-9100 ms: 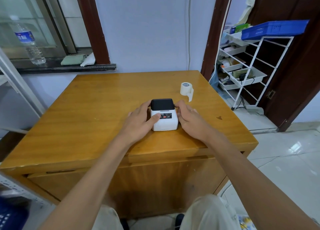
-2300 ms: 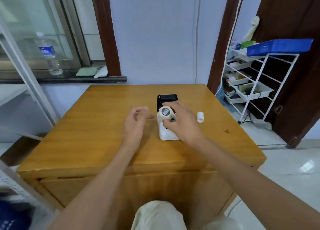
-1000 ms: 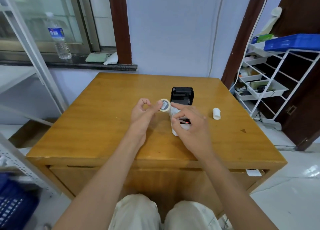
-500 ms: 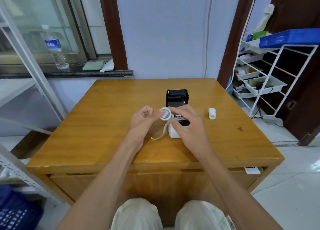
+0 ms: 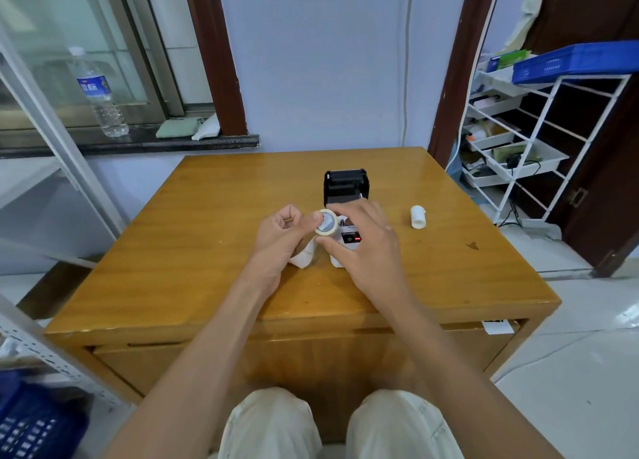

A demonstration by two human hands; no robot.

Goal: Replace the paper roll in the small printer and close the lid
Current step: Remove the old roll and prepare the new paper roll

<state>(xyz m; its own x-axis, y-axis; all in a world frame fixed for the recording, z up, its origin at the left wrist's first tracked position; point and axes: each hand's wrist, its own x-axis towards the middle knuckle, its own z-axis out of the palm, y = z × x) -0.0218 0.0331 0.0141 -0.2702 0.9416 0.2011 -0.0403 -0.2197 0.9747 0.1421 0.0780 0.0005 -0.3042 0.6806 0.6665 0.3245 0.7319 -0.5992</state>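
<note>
Left hand [image 5: 278,230] pinching paper roll [image 5: 326,222] at thumb tip, other fingers curled. Right hand [image 5: 363,247] just right of roll, fingertips touching its lower edge; whether it's actually gripping, can't tell. Loose paper tail [image 5: 304,256] hangs below roll, between both hands, end down near table [image 5: 207,251]. Printer [image 5: 345,216] directly behind right hand, mostly hidden by it; black lid [image 5: 345,186] up and open beyond fingers. Small white core [image 5: 418,217] lying on table, right of right hand, apart from it.

printer [image 5: 346,195] front behind right hand [image 5: 366,247], panel markings illegible
</note>
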